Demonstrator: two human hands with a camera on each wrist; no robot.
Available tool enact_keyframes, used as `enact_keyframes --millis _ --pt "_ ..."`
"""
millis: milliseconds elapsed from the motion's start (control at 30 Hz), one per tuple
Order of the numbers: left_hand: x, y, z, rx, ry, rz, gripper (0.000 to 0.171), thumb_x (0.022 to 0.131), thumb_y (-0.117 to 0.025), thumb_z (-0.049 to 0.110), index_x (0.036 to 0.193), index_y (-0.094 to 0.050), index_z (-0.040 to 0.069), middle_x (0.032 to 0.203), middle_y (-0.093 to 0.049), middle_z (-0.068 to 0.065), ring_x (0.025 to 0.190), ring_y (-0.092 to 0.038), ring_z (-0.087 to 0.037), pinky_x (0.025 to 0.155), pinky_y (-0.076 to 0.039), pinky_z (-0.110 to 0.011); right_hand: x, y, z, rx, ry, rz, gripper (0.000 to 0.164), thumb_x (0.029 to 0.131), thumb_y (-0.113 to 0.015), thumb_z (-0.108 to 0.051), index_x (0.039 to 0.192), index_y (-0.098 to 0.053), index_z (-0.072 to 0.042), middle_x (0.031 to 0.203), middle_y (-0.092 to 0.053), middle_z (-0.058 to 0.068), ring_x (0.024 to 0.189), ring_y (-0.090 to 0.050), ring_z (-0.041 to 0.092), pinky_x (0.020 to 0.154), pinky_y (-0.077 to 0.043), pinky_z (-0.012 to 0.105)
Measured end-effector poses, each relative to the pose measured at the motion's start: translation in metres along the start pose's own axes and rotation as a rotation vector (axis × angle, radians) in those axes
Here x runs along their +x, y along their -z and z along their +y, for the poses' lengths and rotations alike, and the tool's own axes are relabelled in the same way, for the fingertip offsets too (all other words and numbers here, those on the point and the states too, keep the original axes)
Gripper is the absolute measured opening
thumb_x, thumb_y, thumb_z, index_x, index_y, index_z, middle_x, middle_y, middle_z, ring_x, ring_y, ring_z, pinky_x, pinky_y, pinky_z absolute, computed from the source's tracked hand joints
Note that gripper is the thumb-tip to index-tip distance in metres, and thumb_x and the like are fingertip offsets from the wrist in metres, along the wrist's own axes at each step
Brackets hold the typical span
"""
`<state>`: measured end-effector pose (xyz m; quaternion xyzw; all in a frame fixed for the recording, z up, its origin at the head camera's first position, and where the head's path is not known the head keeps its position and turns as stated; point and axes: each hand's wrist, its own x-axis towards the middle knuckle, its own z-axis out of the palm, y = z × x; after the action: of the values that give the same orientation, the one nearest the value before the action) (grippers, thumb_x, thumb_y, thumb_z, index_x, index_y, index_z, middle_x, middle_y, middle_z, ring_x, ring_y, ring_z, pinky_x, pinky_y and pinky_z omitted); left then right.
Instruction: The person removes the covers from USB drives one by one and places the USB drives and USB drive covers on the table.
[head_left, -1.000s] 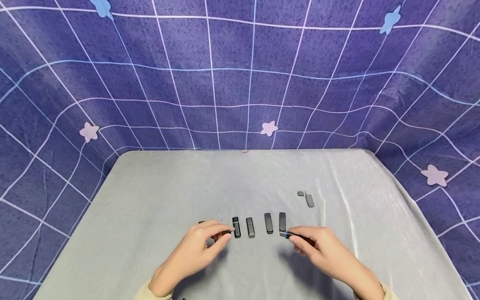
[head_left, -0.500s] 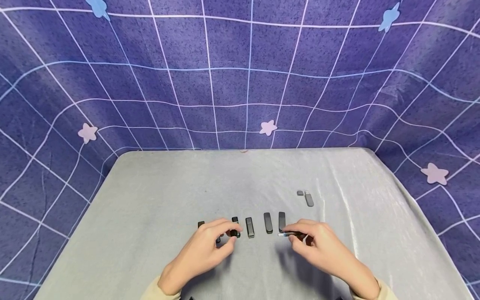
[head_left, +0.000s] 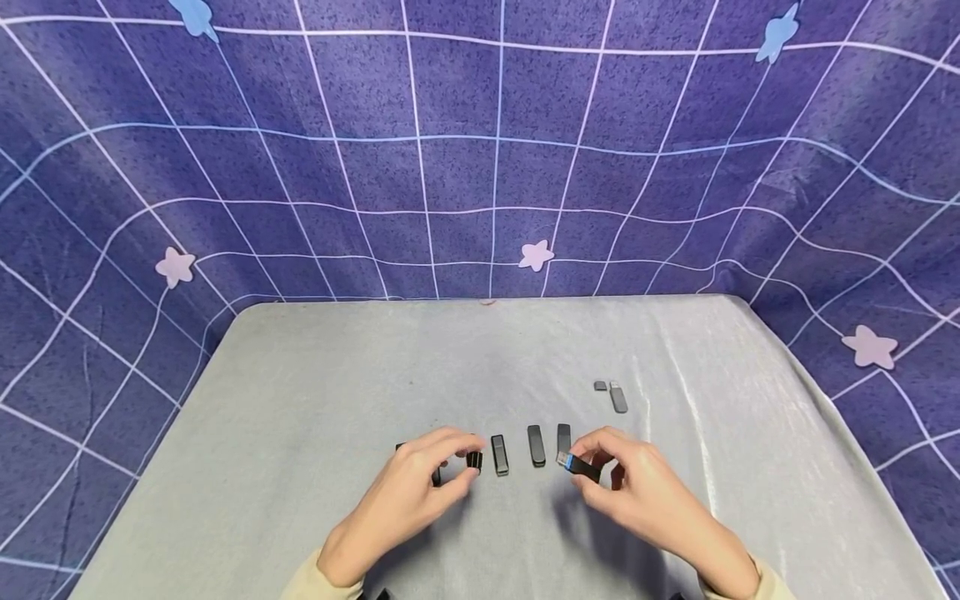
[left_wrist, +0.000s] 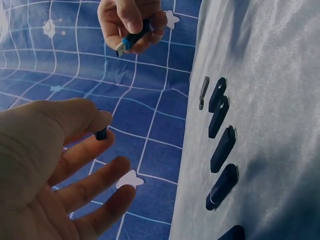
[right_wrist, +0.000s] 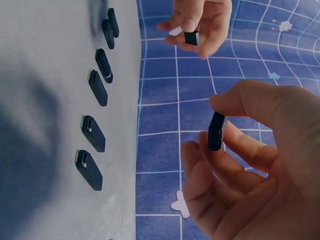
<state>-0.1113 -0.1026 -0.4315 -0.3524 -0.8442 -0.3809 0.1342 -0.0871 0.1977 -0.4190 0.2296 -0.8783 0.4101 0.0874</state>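
The person is holding the stick (head_left: 585,469) in the right hand (head_left: 645,483) and a small dark cap (right_wrist: 191,38) in the left hand (head_left: 405,487). Both hands are hovering above the table (head_left: 337,375), well apart and about level with each other.

The right thumb and fingertips are closing on the stick's black body, while the spare fingers are curling loosely beneath. This grip is leaving the metal plug (head_left: 562,458) and the blue band (head_left: 570,462) bare. The stick's long axis is running mostly crosswise, tilting a little, with the plug pointing toward the left hand. The cap is lying on the plug side, leftward of the stick, so the bare metal and the cap are facing each other across a gap.

The left thumb and forefinger are pinching the cap near their tips, the gap between them being only as wide as the cap; the other three fingers are spreading loosely, gripping nothing. Which way the cap's mouth is facing, one cannot tell.

Below, two dark drives (head_left: 536,446) are lying between the hands, and another drive (head_left: 564,440) is lying just beyond the right fingertips. A ringed drive (right_wrist: 104,65) is resting nearer the left hand. Farther off, a grey drive (head_left: 618,398) is lying beside a small grey piece (head_left: 600,386).
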Motion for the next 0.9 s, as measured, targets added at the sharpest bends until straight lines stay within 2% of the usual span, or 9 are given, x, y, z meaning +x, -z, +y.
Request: enact_keyframes --millis 67,167,300,500,633,800,900 --pt "0.002 0.000 0.000 0.001 0.002 0.015 0.032 0.085 -0.073 0.012 0.115 -0.066 0.022 0.103 -0.067 0.009 0.092 -0.062 -0.008 0.072 -0.055 -0.030 0.000 0.000 0.000 0.003 0.014 0.028 0.033 0.075 -0.077 -0.005 0.096 -0.063 -0.027 0.086 -0.062 -0.015 0.074 -0.057 0.004 0.053 -0.050 0.025" --pt "0.004 0.000 0.001 0.013 0.017 0.031 0.028 0.084 -0.074 0.014 0.109 -0.067 0.022 0.102 -0.068 0.010 0.094 -0.062 -0.007 0.077 -0.055 -0.030 0.001 0.001 0.000 0.009 0.018 0.059 0.033 0.075 -0.079 -0.006 0.096 -0.064 -0.027 0.084 -0.061 -0.014 0.074 -0.057 0.005 0.053 -0.050 0.026" --pt "0.006 0.000 0.002 0.024 0.004 0.051 0.025 0.082 -0.075 0.013 0.105 -0.069 0.021 0.104 -0.067 0.009 0.096 -0.061 -0.007 0.082 -0.054 -0.029 0.004 0.000 0.001 0.012 0.018 0.084 0.034 0.075 -0.080 -0.007 0.097 -0.065 -0.026 0.084 -0.060 -0.013 0.075 -0.056 0.005 0.053 -0.050 0.026" --pt "0.009 0.000 0.002 0.034 -0.001 0.074 0.024 0.083 -0.074 0.012 0.105 -0.070 0.019 0.104 -0.066 0.010 0.091 -0.060 -0.005 0.071 -0.054 -0.028 0.007 -0.001 0.001 0.001 0.019 0.102 0.032 0.074 -0.081 -0.008 0.097 -0.066 -0.024 0.083 -0.060 -0.012 0.074 -0.055 0.007 0.053 -0.049 0.027" --pt "0.013 -0.002 0.004 0.035 -0.001 0.090 0.023 0.083 -0.074 0.012 0.105 -0.071 0.019 0.103 -0.066 0.010 0.088 -0.058 -0.004 0.066 -0.053 -0.027 0.008 0.000 0.001 0.013 -0.022 0.092 0.028 0.076 -0.082 -0.012 0.097 -0.066 -0.024 0.082 -0.061 -0.012 0.072 -0.056 0.009 0.055 -0.050 0.026" --pt "0.017 -0.002 0.005 0.036 0.017 0.088 0.023 0.084 -0.074 0.014 0.106 -0.071 0.021 0.104 -0.066 0.010 0.091 -0.059 -0.004 0.070 -0.053 -0.026 0.011 0.000 0.000 0.048 -0.083 0.092 0.024 0.078 -0.082 -0.015 0.096 -0.067 -0.023 0.080 -0.061 -0.011 0.070 -0.058 0.010 0.057 -0.052 0.025" --pt "0.020 -0.003 0.005 0.036 0.023 0.083 0.023 0.085 -0.074 0.016 0.107 -0.070 0.020 0.105 -0.066 0.010 0.094 -0.060 -0.004 0.072 -0.055 -0.028 0.013 -0.001 0.001 0.059 -0.092 0.097 0.024 0.077 -0.082 -0.015 0.095 -0.068 -0.023 0.079 -0.061 -0.011 0.069 -0.058 0.010 0.059 -0.053 0.025"
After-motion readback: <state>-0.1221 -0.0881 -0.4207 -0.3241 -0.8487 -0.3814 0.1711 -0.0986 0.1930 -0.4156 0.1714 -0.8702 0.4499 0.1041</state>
